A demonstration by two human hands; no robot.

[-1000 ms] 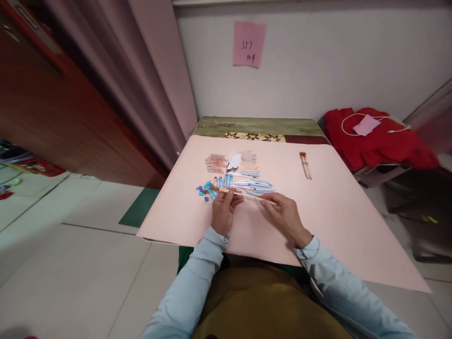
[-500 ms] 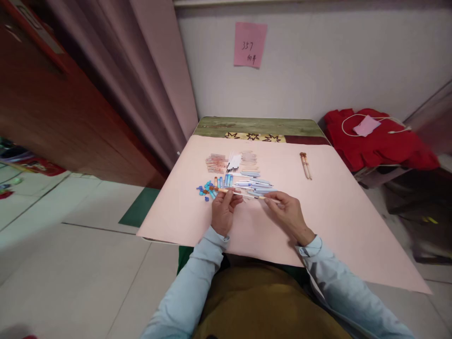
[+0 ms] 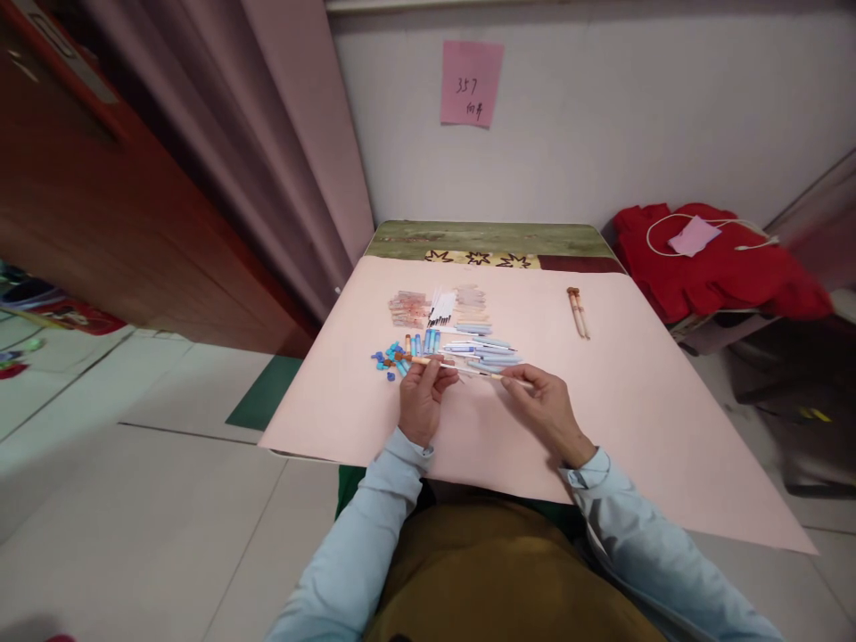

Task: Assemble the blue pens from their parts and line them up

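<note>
My left hand [image 3: 421, 406] is closed on the orange-and-brown upper part of a pen [image 3: 420, 360], and a thin white refill [image 3: 461, 369] sticks out of it to the right. In my right hand [image 3: 548, 406], the fingertips pinch a cream pen barrel [image 3: 506, 378]. Its open end meets the refill's dark tip, or nearly so; I cannot tell how far in the tip sits. Just beyond my hands lie several blue-grey pen barrels [image 3: 491, 353]. Small blue and brown pen caps [image 3: 384, 358] are heaped beside my left hand, near upright-lying blue upper barrels [image 3: 432, 341].
Farther back on the pink-covered table [image 3: 635, 428] are white refills [image 3: 442, 306], reddish clear parts [image 3: 409, 308] and pale barrels [image 3: 473, 303]. Two whole brown-topped pens [image 3: 579, 314] lie at the right. A red cloth [image 3: 709, 276] covers a stool beyond the table's right edge.
The view has shifted very slightly. Both hands keep their grip, and the cream barrel in my right hand has moved a touch in line with the refill tip.
</note>
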